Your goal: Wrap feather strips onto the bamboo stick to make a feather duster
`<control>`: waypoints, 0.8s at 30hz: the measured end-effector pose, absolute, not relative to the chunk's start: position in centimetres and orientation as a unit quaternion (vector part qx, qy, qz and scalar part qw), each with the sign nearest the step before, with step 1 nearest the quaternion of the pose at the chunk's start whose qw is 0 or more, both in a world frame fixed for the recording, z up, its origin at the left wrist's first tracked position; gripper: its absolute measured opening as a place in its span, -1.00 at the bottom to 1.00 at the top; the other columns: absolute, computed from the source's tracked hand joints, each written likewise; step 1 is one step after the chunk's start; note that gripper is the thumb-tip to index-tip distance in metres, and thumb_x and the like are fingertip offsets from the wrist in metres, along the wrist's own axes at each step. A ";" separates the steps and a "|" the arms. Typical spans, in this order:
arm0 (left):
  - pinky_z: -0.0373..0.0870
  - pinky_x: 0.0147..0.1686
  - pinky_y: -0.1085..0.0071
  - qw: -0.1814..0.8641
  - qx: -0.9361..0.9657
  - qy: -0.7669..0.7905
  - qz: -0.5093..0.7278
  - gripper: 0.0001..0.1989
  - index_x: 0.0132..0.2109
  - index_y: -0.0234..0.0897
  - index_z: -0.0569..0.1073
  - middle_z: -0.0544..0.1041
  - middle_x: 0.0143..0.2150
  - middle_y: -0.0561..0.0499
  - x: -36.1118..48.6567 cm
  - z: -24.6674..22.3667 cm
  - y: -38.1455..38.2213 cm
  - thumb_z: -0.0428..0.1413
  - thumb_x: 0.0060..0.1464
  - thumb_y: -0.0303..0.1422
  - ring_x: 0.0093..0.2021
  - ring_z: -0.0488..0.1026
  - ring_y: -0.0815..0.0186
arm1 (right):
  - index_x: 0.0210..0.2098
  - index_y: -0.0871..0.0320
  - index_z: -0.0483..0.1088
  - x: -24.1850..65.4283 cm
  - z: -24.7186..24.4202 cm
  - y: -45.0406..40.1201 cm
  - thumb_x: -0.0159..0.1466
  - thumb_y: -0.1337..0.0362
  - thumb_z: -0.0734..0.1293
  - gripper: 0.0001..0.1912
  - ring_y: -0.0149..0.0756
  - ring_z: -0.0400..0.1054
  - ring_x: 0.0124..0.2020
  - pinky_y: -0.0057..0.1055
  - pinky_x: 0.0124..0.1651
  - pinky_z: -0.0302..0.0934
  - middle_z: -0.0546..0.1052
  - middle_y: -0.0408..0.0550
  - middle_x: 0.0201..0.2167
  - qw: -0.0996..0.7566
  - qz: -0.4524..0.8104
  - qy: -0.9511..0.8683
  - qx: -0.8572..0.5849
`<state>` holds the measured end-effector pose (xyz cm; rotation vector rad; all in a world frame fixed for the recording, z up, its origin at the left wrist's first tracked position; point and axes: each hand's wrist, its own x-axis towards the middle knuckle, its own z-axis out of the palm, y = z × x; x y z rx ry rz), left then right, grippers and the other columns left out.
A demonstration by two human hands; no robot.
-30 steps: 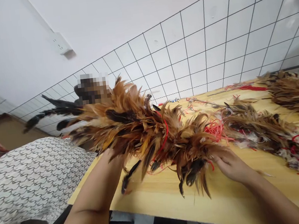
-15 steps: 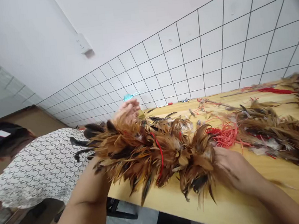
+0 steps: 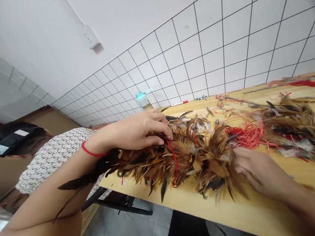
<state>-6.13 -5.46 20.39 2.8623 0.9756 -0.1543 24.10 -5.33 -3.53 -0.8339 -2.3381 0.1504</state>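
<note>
A long, bushy feather duster [image 3: 198, 158] of brown and black feathers lies across in front of me, above the table's near edge. My right hand [image 3: 260, 167] is closed around its right end; what lies inside the grip is hidden by feathers and fingers. My left hand [image 3: 144, 128], with a red band on the wrist, reaches over the duster's left part. Its thumb and fingertips pinch together at the upper end of a red cord [image 3: 175, 161]. The cord runs down across the feathers to a small loop at the lower side.
Tangled red strings [image 3: 246, 136] and a heap of loose feathers [image 3: 302, 129] lie right on the wooden table [image 3: 241, 216]. A bottle with a turquoise lid [image 3: 141, 96] and a marker [image 3: 179, 103] are by the wire grid. A person in a patterned top [image 3: 57, 153] is at left.
My left hand has come from behind the feathers over the top and closed at the red cord. The right hand keeps its hold. The view has shifted slightly.
</note>
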 end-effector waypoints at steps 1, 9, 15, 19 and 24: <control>0.31 -0.03 0.35 0.044 0.945 0.318 -0.067 -0.83 -0.14 -0.16 0.54 0.48 -0.17 -0.05 -6.0 19.8 -5.3 0.13 0.12 -0.44 -0.12 0.38 0.28 | -0.53 0.15 0.24 24.1 -3.4 -5.4 0.38 0.25 0.05 -0.62 -0.33 0.24 -0.44 -0.39 -0.38 0.07 0.34 -0.04 -0.47 0.311 0.044 -0.897 -0.311; 0.30 -0.11 0.44 0.112 0.941 0.315 -0.042 -0.90 -0.25 -0.23 0.49 0.49 -0.22 -0.03 -5.0 21.4 -4.8 0.08 0.18 -0.39 -0.17 0.41 0.35 | -0.56 0.16 0.30 23.5 -2.7 -5.7 0.39 0.32 0.05 -0.58 -0.33 0.23 -0.44 -0.38 -0.39 0.03 0.36 -0.03 -0.48 0.286 -0.009 -0.912 -0.296; 0.29 -0.26 0.46 0.185 0.918 0.332 -0.116 -0.90 -0.30 -0.29 0.42 0.51 -0.33 0.01 -1.1 23.0 -3.9 0.07 0.15 -0.35 -0.33 0.39 0.40 | -0.54 0.17 0.33 23.1 -2.8 -5.7 0.39 0.28 0.08 -0.59 -0.30 0.25 -0.41 -0.36 -0.36 0.03 0.38 -0.03 -0.47 0.268 -0.020 -0.912 -0.308; 0.28 -0.37 0.48 0.269 0.879 0.382 -0.097 -0.91 -0.30 -0.30 0.33 0.47 -0.40 0.02 0.3 21.5 -2.5 0.03 0.16 -0.37 -0.40 0.37 0.43 | -0.55 0.17 0.34 23.2 -2.6 -6.0 0.39 0.29 0.07 -0.57 -0.31 0.23 -0.42 -0.36 -0.36 0.02 0.38 -0.02 -0.47 0.288 -0.005 -0.909 -0.302; 0.26 -0.46 0.45 0.350 0.821 0.452 -0.012 -0.89 -0.30 -0.32 0.34 0.39 -0.49 0.06 0.7 19.4 1.1 0.13 0.11 -0.40 -0.52 0.32 0.48 | -0.53 0.14 0.38 22.9 -2.6 -6.3 0.38 0.29 0.11 -0.61 -0.28 0.22 -0.43 -0.32 -0.37 -0.01 0.37 -0.03 -0.48 0.255 0.003 -0.922 -0.292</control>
